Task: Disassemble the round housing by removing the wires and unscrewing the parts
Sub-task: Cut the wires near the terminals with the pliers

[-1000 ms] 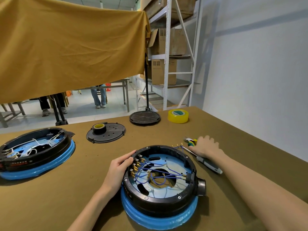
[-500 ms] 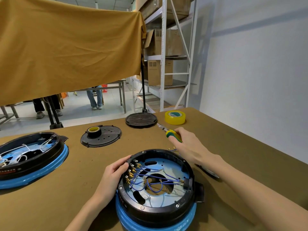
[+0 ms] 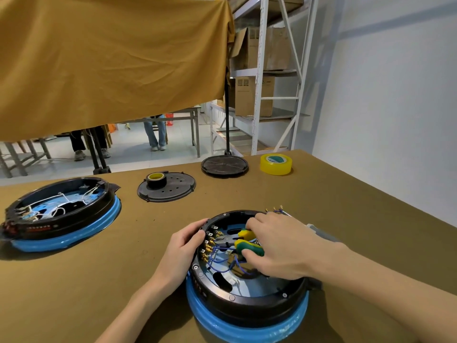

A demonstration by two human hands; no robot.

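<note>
The round black housing (image 3: 247, 300) with a blue base ring sits near the table's front edge. Blue wires (image 3: 217, 256) run inside it to a row of brass terminals (image 3: 209, 243) on its left inner wall. My left hand (image 3: 185, 246) grips the housing's left rim. My right hand (image 3: 279, 251) is over the housing's inside and grips pliers with yellow-green handles (image 3: 247, 241); their jaws point toward the terminals. A few loose blue wires with brass ends (image 3: 275, 209) lie just behind the housing.
A second housing (image 3: 61, 214) with white wires stands at the left. Behind are a black perforated lid (image 3: 170, 191) with a tape roll on it, another black lid (image 3: 224, 165) and yellow tape (image 3: 276, 164). A grey-handled screwdriver (image 3: 319, 231) lies at the right.
My right hand has picked the pliers up from the table at the right and brought them down into the housing. My left hand has stayed on the rim.
</note>
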